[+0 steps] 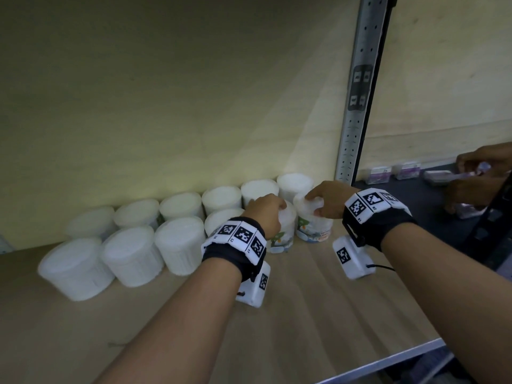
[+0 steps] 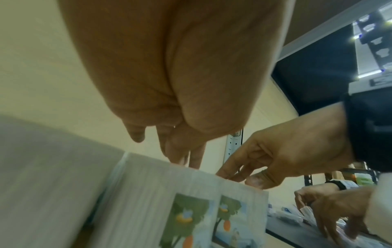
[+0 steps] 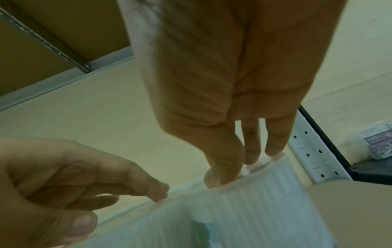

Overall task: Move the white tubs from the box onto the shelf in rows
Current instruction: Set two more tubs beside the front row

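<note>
Hands grip tubs from above: left hand (image 1: 267, 214) one tub (image 1: 285, 231), right hand (image 1: 327, 202) its neighbour (image 1: 313, 225).

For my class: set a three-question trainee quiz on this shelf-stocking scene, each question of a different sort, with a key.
1. True or false: both hands are on tubs in the front row of white ribbed plastic tubs on the pale wooden shelf.
2. Multiple choice: the left hand is on a tub that stands (a) at the far left end of the row, (b) right beside the tub under the right hand, (c) on top of another tub.
3. Fill in: the perforated metal upright stands to the ___ of the tubs.

Key: 1 true; 2 b; 3 right.
</note>
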`<state>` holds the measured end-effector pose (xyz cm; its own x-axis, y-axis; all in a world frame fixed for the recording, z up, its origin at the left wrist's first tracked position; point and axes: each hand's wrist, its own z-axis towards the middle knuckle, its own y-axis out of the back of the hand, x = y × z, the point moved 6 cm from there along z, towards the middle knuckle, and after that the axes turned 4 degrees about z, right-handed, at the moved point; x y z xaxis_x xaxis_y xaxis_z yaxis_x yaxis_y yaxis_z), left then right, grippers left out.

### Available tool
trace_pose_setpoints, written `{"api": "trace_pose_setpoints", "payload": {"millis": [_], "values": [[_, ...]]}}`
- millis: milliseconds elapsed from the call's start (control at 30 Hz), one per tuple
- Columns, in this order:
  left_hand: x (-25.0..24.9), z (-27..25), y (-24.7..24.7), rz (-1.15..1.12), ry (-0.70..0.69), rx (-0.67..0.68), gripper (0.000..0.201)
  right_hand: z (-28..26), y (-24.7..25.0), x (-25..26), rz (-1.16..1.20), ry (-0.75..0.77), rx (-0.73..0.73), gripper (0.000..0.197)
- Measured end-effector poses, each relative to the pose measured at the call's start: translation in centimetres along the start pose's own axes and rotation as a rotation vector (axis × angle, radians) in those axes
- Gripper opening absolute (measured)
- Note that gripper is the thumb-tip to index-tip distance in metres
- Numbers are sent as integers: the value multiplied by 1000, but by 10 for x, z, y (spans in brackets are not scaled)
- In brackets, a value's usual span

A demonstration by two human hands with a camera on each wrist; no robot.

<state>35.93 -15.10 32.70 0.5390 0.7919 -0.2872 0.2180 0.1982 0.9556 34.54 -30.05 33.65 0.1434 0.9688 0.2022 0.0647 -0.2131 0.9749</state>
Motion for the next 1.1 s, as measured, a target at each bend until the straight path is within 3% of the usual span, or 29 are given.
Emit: {"api": "trace_pose_setpoints", "payload": {"millis": [133, 200, 400, 700, 800, 933, 1100], "values": [[2, -2, 3, 21, 69, -255, 39, 0, 0, -1, 5, -2, 9, 51], [3, -3, 3, 64, 119, -334, 42, -1, 0, -1, 7, 0, 11, 51], [6, 4, -5, 98, 125, -290, 47, -2, 1, 0, -4, 14, 8, 51], [6, 7, -4, -3, 43, -53, 46, -1, 0, 1, -14, 11, 18, 51], [3, 5, -3, -28, 14, -121, 42, -1, 1, 1, -12, 11, 16, 52], [4, 2, 0, -4, 101, -287, 45, 0, 1, 0, -8, 10, 22, 52], [7, 5, -8, 50, 133, -262, 48, -2, 1, 0, -3, 15, 12, 52]]}}
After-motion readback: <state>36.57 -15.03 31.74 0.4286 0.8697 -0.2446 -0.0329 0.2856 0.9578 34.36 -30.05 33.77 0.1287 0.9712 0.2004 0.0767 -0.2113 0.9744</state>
